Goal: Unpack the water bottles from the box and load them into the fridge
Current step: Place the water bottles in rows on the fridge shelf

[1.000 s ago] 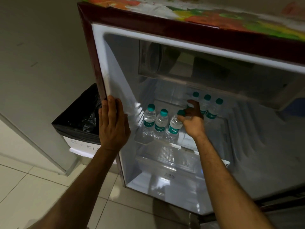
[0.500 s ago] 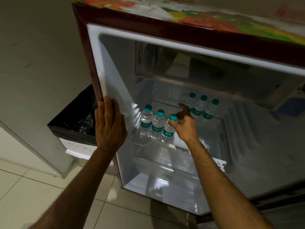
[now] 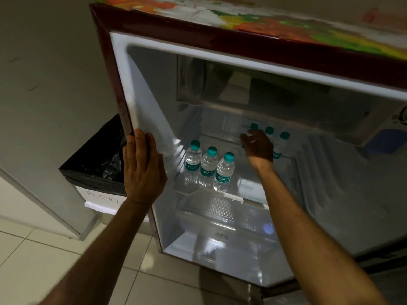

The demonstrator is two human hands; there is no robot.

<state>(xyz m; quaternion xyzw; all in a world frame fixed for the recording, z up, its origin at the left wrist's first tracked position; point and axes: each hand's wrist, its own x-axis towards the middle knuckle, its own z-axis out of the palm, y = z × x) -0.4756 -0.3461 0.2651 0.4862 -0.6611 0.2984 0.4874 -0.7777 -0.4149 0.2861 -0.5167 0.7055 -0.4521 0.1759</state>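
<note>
— Fridge (image 3: 114, 69) with the door open, seen from the head camera looking down. What's inside?

— Six water bottles on the clear shelf (image 3: 253, 186). Three stand upright in a tight front row (image 3: 208, 170), touching shoulder to shoulder, green caps up, labels facing out. Three more stand in a back row (image 3: 283, 142), deeper in and to the right.

— Where are the hands?

— Left hand (image 3: 141, 170) lies flat against the fridge's left front edge, fingers straight and together, pointing up along the frame. It holds nothing, only presses on the edge.

— And the right?

— Right hand (image 3: 257, 146) is inside, above the shelf, between the two rows and in front of the back one, covering part of it. Fingers are loosely spread and relaxed, curled round nothing. Whether the fingertips touch a back bottle I cannot tell; the hand hides that spot.

— Anything under the shelf?

— Drawer (image 3: 220, 214) with a ribbed cover sits just below it.

— Around the fridge?

— Bin (image 3: 92, 170) lined with a black bag stands just to the left, against the wall, with handwriting on its white front. Pale floor tiles (image 3: 44, 260) run beneath. A colourful printed sheet (image 3: 275, 20) covers the fridge top.
</note>
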